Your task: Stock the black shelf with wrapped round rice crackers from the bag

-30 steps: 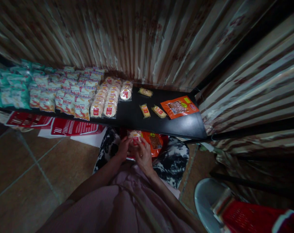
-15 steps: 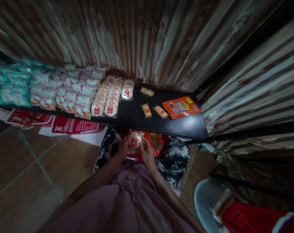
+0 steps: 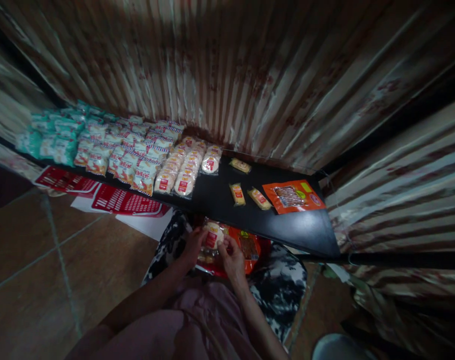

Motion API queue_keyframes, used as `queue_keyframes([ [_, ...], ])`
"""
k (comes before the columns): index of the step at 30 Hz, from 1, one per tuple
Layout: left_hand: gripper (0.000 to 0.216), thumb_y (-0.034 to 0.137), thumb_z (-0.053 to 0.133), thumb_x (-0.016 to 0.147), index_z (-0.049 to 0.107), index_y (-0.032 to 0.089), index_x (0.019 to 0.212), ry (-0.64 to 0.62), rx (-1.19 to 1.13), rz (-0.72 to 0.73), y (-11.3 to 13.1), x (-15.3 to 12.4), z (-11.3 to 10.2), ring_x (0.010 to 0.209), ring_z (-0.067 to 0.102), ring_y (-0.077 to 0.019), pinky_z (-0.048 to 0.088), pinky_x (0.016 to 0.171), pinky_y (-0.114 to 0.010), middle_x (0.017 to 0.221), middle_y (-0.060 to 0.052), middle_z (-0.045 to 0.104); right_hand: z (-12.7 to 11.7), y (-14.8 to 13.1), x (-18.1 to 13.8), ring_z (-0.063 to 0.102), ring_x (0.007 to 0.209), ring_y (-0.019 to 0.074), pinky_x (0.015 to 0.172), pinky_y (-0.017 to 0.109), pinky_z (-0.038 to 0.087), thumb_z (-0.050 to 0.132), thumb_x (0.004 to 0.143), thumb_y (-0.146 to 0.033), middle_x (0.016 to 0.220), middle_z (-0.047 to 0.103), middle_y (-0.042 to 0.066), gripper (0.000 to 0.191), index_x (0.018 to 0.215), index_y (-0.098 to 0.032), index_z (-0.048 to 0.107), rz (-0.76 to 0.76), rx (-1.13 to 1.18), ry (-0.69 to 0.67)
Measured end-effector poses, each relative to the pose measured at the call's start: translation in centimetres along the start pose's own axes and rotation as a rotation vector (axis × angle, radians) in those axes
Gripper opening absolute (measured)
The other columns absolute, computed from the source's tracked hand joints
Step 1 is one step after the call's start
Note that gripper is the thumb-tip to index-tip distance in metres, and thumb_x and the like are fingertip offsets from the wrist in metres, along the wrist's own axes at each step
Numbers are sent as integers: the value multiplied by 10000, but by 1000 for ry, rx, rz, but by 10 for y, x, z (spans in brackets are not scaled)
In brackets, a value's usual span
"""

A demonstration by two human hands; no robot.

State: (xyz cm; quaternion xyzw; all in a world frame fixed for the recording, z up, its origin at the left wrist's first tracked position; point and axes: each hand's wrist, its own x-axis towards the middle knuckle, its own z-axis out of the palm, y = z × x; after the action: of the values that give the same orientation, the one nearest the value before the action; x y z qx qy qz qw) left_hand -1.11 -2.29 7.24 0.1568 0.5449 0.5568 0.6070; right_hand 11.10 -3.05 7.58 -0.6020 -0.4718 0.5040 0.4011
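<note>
My left hand [image 3: 193, 245] and my right hand [image 3: 232, 256] both grip a round cake packet with a red label [image 3: 213, 235], held just below the front edge of a black shelf [image 3: 306, 231]. Under the packet sits a red basket [image 3: 220, 269] on my lap, holding an orange sausage packet [image 3: 247, 245] and more wrapped snacks. On the shelf, rows of the same round cake packets [image 3: 182, 172] lie left of centre.
Left on the shelf lie rows of red-white [image 3: 133, 162] and teal snack bags [image 3: 51, 140]. Three small yellow packets [image 3: 238, 194] and an orange sausage packet [image 3: 293, 196] lie to the right. Red flat crates [image 3: 118, 200] rest on the tiled floor. Striped curtains hang behind.
The view has shifted, so the shelf sits lower and to the right in the picture. My hands have turned the cake packet slightly and still hold it above the basket.
</note>
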Motion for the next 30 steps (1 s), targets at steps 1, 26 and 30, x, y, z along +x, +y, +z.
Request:
queue_keyframes([
  [1,337,429,703,569,590,161,737,14,-4,8,2,0,1,660,602,-152,460,638,-260,698,-20,638,0,-3,1,651,724,195,638,293,516,571,709,-509,812,698,58,450,989,-159,607,-11,-26,4],
  [26,184,288,609,665,642,213,830,191,335,344,33,33,3,851,597,-223,412,822,-318,865,-54,674,13,-36,51,655,769,210,688,305,504,580,711,-472,868,701,64,438,1025,-167,599,-164,-104,10],
  [30,184,238,592,657,631,215,835,228,411,392,45,37,8,831,599,-217,415,817,-325,848,-50,662,18,-44,62,657,785,211,710,308,510,585,699,-479,875,701,70,427,987,-164,600,-178,-64,17],
])
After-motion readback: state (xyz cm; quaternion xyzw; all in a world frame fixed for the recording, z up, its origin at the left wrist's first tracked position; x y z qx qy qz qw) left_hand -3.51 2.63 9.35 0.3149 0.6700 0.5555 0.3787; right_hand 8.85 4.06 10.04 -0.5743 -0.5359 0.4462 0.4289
